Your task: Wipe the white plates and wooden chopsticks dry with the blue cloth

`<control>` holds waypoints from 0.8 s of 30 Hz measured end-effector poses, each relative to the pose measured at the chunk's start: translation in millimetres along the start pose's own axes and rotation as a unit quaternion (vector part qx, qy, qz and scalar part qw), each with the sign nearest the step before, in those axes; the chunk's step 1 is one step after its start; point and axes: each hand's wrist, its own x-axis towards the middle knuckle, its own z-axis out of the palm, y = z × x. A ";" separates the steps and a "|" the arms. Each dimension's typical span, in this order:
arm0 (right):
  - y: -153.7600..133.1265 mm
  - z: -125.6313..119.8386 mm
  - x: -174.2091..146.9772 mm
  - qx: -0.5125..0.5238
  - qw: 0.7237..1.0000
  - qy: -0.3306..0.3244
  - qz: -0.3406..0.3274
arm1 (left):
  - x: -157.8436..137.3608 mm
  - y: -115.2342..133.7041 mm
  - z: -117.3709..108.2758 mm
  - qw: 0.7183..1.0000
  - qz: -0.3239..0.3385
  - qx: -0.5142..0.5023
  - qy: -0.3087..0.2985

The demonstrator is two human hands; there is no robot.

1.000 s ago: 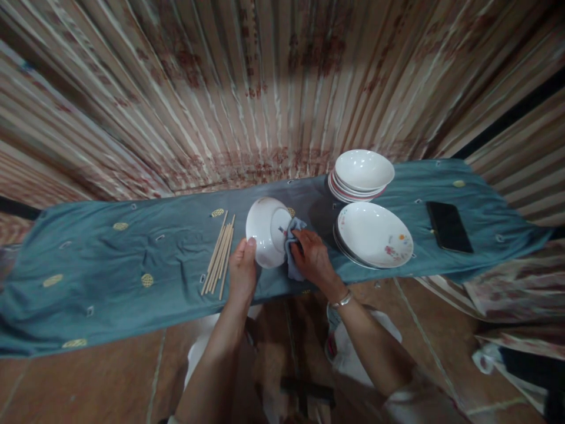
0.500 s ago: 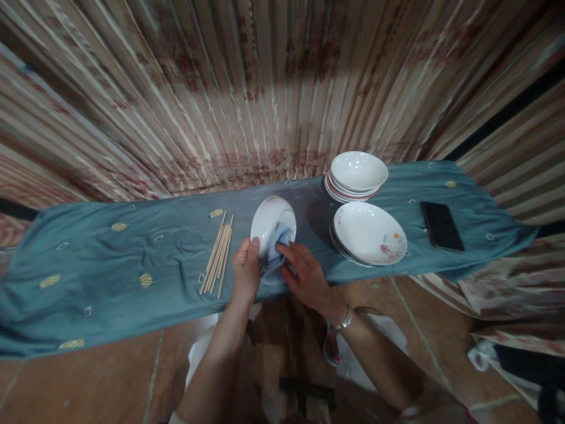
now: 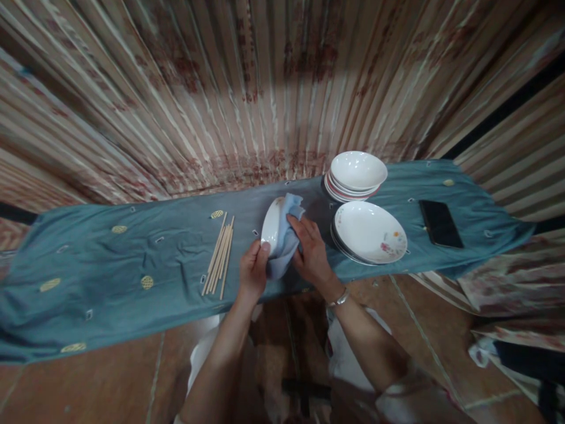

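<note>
A white bowl [image 3: 271, 227] is tilted up on its side above the cloth-covered table, its rim pinched at the lower left by my left hand [image 3: 255, 268]. My right hand [image 3: 311, 250] is closed on a light blue cloth [image 3: 286, 241], pressing it against the bowl's right side. The cloth hides much of the bowl and hangs below it. Left of my left hand lies a loose bundle of wooden chopsticks [image 3: 219, 256]. To the right of my right hand sits a stack of white plates [image 3: 366, 231] with a flower pattern on the top one.
Behind the plates stands a stack of white bowls [image 3: 358, 171], some red-rimmed. A black phone [image 3: 440, 224] lies at the table's right. The table [image 3: 101, 253] wears a teal cloth with yellow pineapple prints. A patterned curtain [image 3: 282, 88] hangs along the far edge.
The bowl has turned more edge-on and shifted slightly right. My right hand has moved up with the cloth, which now covers the bowl's right side up to its top.
</note>
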 end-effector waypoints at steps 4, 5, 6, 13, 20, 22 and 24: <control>10.1 1.9 7.6 0.001 1.000 0.018 0.003 | -0.3 0.5 -1.7 0.999 0.006 0.042 -0.011; 12.6 3.0 9.1 0.002 1.000 0.022 0.008 | -0.2 0.4 -2.0 0.999 0.005 0.048 -0.013; 15.0 4.2 10.3 0.003 1.000 0.026 0.015 | 0.0 0.3 -2.2 0.999 0.003 0.051 -0.014; 28.3 11.8 10.2 0.002 0.998 0.037 0.051 | 0.6 -2.7 -2.3 0.999 0.003 0.043 -0.026; 41.0 20.1 1.1 -0.055 0.993 0.023 0.106 | 2.0 -3.3 0.1 1.000 0.003 -0.009 -0.001; 43.2 22.3 -2.7 -0.068 0.990 0.009 0.122 | 2.3 -2.6 0.0 1.000 0.002 -0.015 0.005; 44.1 23.4 -6.8 -0.080 0.988 -0.003 0.132 | 2.7 -2.6 -0.1 1.000 0.003 -0.015 0.014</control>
